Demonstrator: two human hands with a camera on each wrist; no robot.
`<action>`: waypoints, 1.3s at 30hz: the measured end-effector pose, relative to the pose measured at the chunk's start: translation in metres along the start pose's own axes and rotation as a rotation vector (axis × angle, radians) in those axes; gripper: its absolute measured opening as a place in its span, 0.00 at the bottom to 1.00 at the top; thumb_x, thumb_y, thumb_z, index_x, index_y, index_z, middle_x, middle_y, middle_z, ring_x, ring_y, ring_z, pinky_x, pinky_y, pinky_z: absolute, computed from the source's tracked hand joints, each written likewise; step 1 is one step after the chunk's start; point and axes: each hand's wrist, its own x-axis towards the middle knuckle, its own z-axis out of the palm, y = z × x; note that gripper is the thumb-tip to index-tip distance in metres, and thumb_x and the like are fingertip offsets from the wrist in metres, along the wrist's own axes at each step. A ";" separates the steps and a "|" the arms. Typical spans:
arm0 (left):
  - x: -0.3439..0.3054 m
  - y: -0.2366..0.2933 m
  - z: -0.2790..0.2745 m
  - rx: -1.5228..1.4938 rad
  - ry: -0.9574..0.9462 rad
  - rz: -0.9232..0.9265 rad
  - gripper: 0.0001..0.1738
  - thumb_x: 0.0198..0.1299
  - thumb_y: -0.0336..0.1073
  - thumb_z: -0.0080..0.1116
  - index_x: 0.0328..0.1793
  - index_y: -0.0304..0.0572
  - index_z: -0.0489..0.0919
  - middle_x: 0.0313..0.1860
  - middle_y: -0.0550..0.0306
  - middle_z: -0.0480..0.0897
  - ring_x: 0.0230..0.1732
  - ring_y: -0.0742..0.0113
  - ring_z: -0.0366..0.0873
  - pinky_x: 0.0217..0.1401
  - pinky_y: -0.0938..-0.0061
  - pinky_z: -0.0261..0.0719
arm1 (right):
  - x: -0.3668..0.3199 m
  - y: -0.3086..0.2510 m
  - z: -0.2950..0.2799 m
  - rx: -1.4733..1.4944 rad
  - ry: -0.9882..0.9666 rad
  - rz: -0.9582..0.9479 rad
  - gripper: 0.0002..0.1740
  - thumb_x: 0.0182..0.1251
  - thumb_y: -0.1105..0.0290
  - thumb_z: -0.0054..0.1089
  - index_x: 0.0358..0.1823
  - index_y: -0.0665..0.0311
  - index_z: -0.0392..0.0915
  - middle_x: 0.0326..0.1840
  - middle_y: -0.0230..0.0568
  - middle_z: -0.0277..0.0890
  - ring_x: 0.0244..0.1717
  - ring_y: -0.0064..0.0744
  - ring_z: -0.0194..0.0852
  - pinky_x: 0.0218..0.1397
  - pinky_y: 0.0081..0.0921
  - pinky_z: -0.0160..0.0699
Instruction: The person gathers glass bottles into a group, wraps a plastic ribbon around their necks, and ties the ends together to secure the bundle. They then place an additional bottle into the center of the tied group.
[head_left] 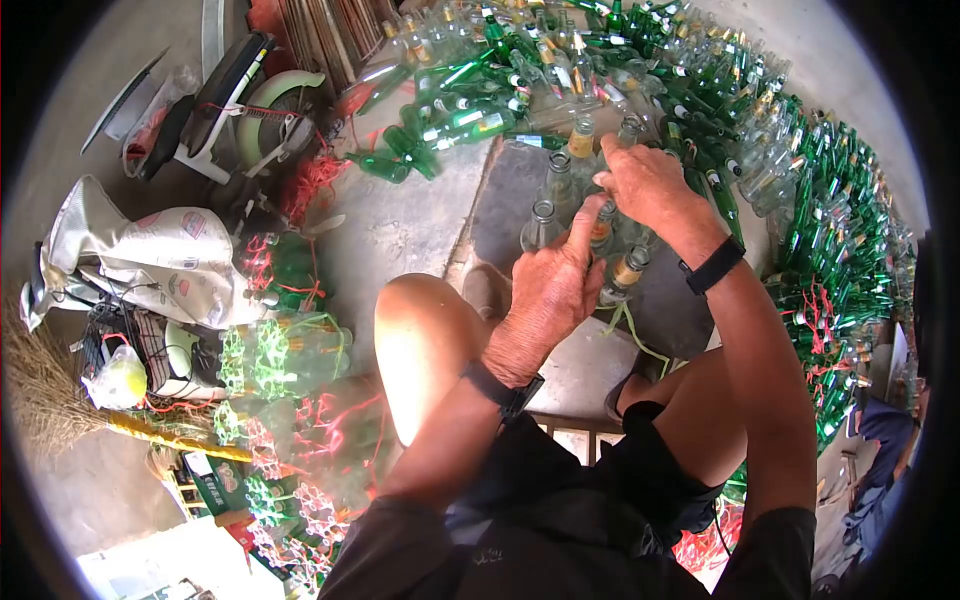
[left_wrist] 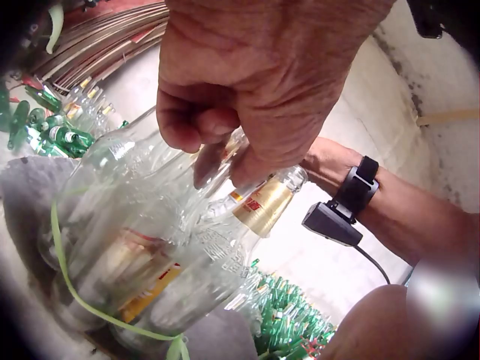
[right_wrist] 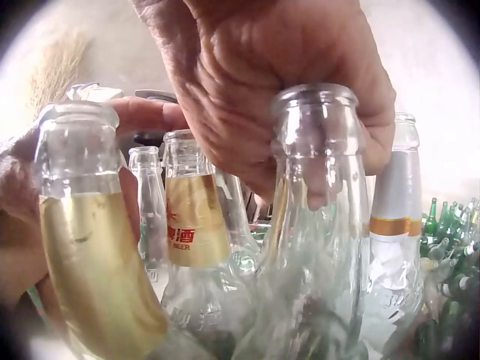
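Note:
Several clear glass bottles (head_left: 541,228) stand upright in a tight cluster, some with gold neck labels. A light green strap (left_wrist: 58,247) runs round their bodies. My left hand (head_left: 550,285) is among the necks on the near side, one finger stretched along the tops and others curled down at a neck, partly hidden behind glass in the left wrist view. Across the cluster, my right hand (head_left: 650,185) curls its fingers at a clear bottle neck (right_wrist: 319,142). A gold-labelled bottle (right_wrist: 196,217) and a silver-labelled bottle (right_wrist: 396,187) stand close beside that hand.
Green bottles (head_left: 470,125) and clear bottles lie heaped at the back and along the right. Tied bottle bundles (head_left: 285,350), a white sack (head_left: 165,255) and a straw broom (head_left: 50,390) are at left. The cluster stands on a dark grey slab (head_left: 690,310).

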 end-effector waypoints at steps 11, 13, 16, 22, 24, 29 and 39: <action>0.001 0.003 -0.002 -0.041 -0.053 -0.058 0.43 0.61 0.32 0.66 0.81 0.62 0.59 0.37 0.56 0.89 0.33 0.49 0.88 0.39 0.58 0.85 | -0.004 -0.003 -0.010 0.041 0.005 -0.026 0.25 0.67 0.65 0.67 0.60 0.67 0.70 0.36 0.56 0.84 0.45 0.61 0.85 0.47 0.53 0.82; 0.001 0.003 -0.003 -0.051 -0.054 -0.038 0.43 0.61 0.32 0.66 0.81 0.60 0.59 0.39 0.56 0.89 0.33 0.49 0.88 0.39 0.58 0.85 | -0.009 -0.005 -0.021 0.070 0.001 0.011 0.26 0.66 0.69 0.67 0.62 0.69 0.70 0.36 0.57 0.84 0.44 0.63 0.84 0.46 0.51 0.82; 0.002 0.005 -0.005 -0.024 -0.048 -0.043 0.43 0.62 0.31 0.67 0.81 0.53 0.60 0.41 0.54 0.89 0.35 0.48 0.88 0.39 0.60 0.85 | -0.016 0.000 -0.030 0.134 0.164 -0.108 0.21 0.66 0.71 0.65 0.57 0.69 0.72 0.35 0.61 0.82 0.43 0.64 0.83 0.45 0.51 0.82; 0.001 0.003 -0.004 -0.058 -0.039 -0.017 0.44 0.61 0.32 0.68 0.82 0.55 0.59 0.40 0.54 0.89 0.32 0.55 0.87 0.38 0.63 0.83 | -0.063 0.017 -0.072 0.130 0.379 -0.362 0.04 0.62 0.74 0.60 0.35 0.68 0.78 0.30 0.55 0.81 0.37 0.62 0.82 0.41 0.50 0.80; 0.001 0.002 -0.003 -0.045 -0.022 -0.016 0.46 0.61 0.32 0.69 0.83 0.58 0.59 0.40 0.55 0.89 0.28 0.60 0.83 0.37 0.66 0.81 | -0.090 0.029 -0.074 0.183 0.305 -0.244 0.05 0.61 0.73 0.61 0.34 0.68 0.77 0.30 0.55 0.80 0.37 0.63 0.81 0.40 0.50 0.79; 0.000 -0.003 -0.001 -0.067 -0.010 0.024 0.47 0.60 0.32 0.69 0.84 0.58 0.58 0.40 0.55 0.89 0.29 0.59 0.83 0.37 0.66 0.81 | -0.165 0.047 -0.093 0.274 0.117 -0.074 0.09 0.61 0.72 0.63 0.36 0.69 0.74 0.34 0.59 0.79 0.41 0.65 0.78 0.42 0.52 0.75; -0.005 0.001 -0.004 -0.116 -0.014 0.030 0.51 0.58 0.30 0.72 0.85 0.57 0.56 0.41 0.60 0.87 0.27 0.69 0.75 0.32 0.72 0.77 | -0.268 0.030 -0.101 0.313 0.107 0.082 0.12 0.63 0.70 0.66 0.42 0.65 0.73 0.36 0.52 0.79 0.41 0.60 0.80 0.42 0.53 0.75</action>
